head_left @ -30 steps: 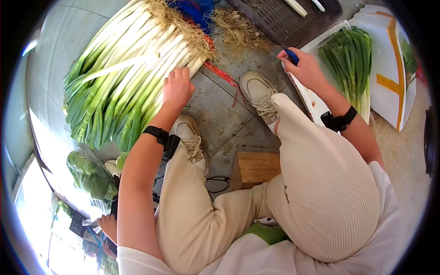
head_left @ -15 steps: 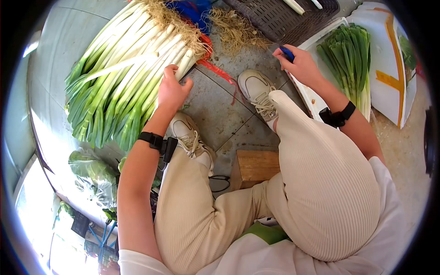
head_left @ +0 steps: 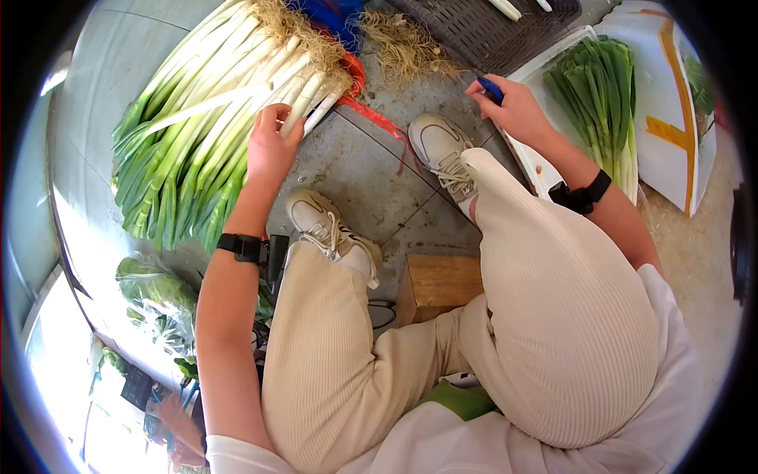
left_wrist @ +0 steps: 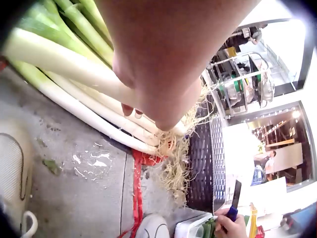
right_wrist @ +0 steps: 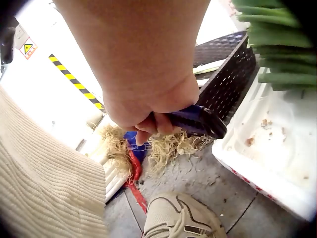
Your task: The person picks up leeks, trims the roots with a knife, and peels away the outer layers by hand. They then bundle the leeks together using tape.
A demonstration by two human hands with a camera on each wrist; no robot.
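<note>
A big pile of leeks (head_left: 189, 134), white stalks and green leaves, lies on the floor at the left, its roots (head_left: 312, 43) pointing up and right. My left hand (head_left: 271, 150) is at the pile's right edge, fingers curled round one thick white leek (head_left: 303, 101). In the left wrist view that leek (left_wrist: 64, 64) passes into the hand, above other stalks. My right hand (head_left: 521, 114) grips a blue-handled knife (head_left: 491, 90) over the floor, away from the pile. Its dark blade (left_wrist: 237, 193) points up in the left wrist view.
Trimmed roots (head_left: 407, 47) lie beside a dark woven basket (head_left: 505, 35) holding a few white stalks. A white foam tray (head_left: 521, 162) at the right carries a bunch of leeks (head_left: 596, 103). Red ribbon (head_left: 379, 125) trails near my shoe (head_left: 442, 154). A wooden stool (head_left: 442, 284) is below me.
My left hand opened a little, moved left and down along the pile's edge, and now holds a thick leek. The right hand with the knife has barely moved.
</note>
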